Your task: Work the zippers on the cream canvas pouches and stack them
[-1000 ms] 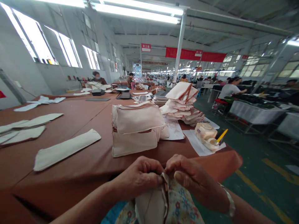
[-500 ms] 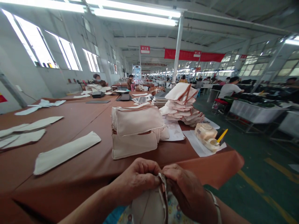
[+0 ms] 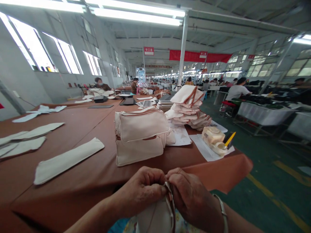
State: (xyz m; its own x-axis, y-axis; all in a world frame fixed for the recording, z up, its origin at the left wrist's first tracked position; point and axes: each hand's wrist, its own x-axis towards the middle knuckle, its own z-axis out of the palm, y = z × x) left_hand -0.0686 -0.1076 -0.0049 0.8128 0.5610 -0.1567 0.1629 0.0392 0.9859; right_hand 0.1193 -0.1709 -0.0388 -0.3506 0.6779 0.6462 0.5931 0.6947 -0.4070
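My left hand [image 3: 143, 189] and my right hand [image 3: 190, 194] meet at the bottom centre, just off the table's front edge. Both are closed in a pinch on the upper edge of a cream fabric piece [image 3: 155, 216] with a brown trim. The piece hangs down between them over my lap, its lower part cut off by the frame. Beyond the hands, a stack of folded cream pieces [image 3: 142, 126] rests on the table. Behind it to the right rises a taller, uneven pile of cream pieces with brown edging [image 3: 187, 97].
The brown-covered table [image 3: 97, 165] bears a long cream strip [image 3: 69, 160] and more strips [image 3: 31, 132] at left. Near its right corner, a glue-stained container [image 3: 213, 137] with a yellow-handled tool [image 3: 230, 139] stands on paper. Seated people work farther off.
The view has shifted slightly. Both hands stay pinched on the fabric edge, with only a small change in finger position.
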